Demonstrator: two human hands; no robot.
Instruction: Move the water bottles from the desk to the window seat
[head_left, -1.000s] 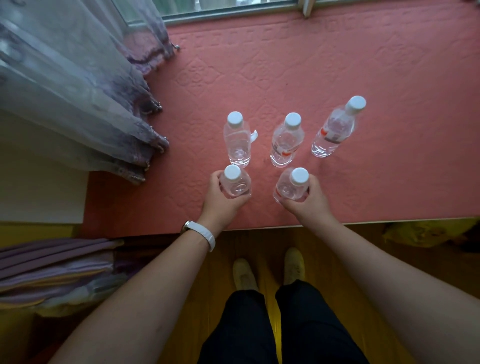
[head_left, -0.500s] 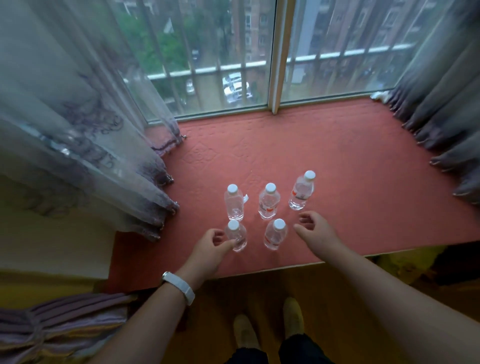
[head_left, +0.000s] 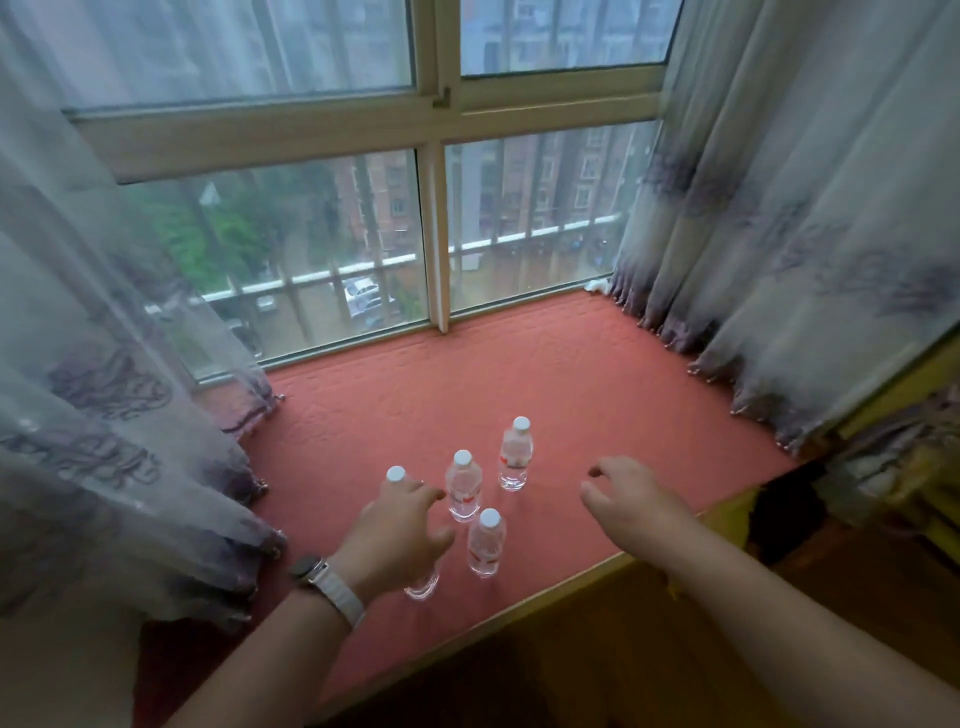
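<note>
Several clear water bottles with white caps stand upright in a cluster on the red window seat (head_left: 571, 389). One bottle (head_left: 516, 454) is at the back right, one (head_left: 464, 488) in the middle and one (head_left: 487, 543) at the front. My left hand (head_left: 395, 535) hovers in front of the cluster's left side with relaxed fingers and holds nothing. It hides most of two more bottles: only a cap (head_left: 396, 473) and a base (head_left: 422, 587) show. My right hand (head_left: 634, 501) hangs to the right of the bottles, fingers loosely curled, holding nothing.
Sheer curtains hang over the seat's left end (head_left: 104, 415) and right end (head_left: 779, 260). A barred window (head_left: 431, 234) backs the seat. The seat's front edge (head_left: 545, 603) runs diagonally, with wooden floor (head_left: 571, 665) below it.
Both hands have let go of the two front bottles and drawn back from them. The view has lifted from the seat up to the window.
</note>
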